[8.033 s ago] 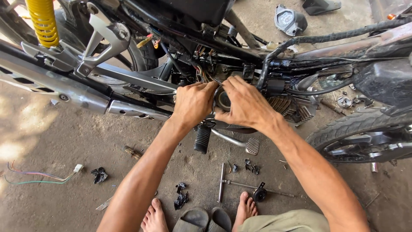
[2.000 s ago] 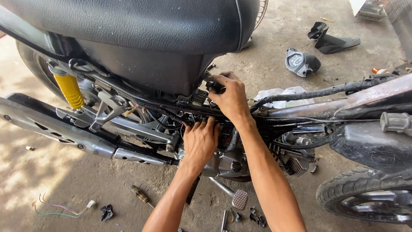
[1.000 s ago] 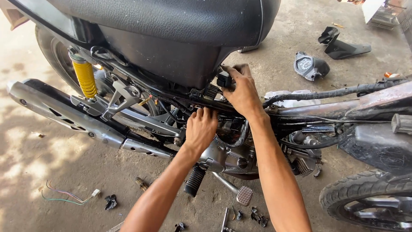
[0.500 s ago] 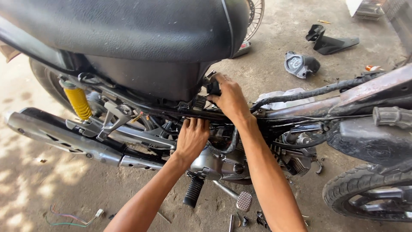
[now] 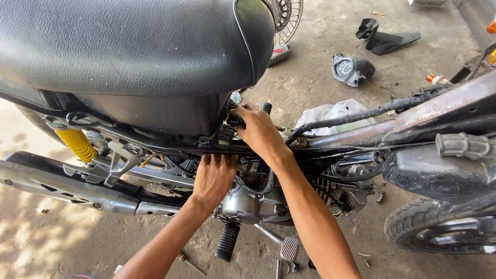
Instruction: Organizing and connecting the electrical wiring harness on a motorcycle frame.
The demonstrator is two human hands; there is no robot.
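The right hand (image 5: 258,132) reaches up under the front edge of the seat (image 5: 129,46), its fingers closed around a small black part (image 5: 233,120) tucked against the frame rail (image 5: 227,149) — the part sits just below the seat's nose, at about 12 o'clock from the engine (image 5: 253,201). The left hand (image 5: 213,178) lies lower, at 7 o'clock from the right one, knuckles up, fingertips pushed into the wiring behind the rail; whether it grips anything there cannot be told. Both forearms rise from the bottom edge and cross the engine.

At 9 o'clock from the hands run the exhaust (image 5: 67,188) and the yellow shock (image 5: 76,144). Below the engine hang a ribbed footpeg (image 5: 227,241) and a metal pedal (image 5: 289,249). At 3 o'clock a black cable (image 5: 361,112) runs along the rusty bare frame (image 5: 444,106), with a tyre (image 5: 418,227) beneath. On the concrete beyond — around 1 o'clock — lie a white bag (image 5: 330,111), a gauge (image 5: 349,70) and a black cover (image 5: 385,39).
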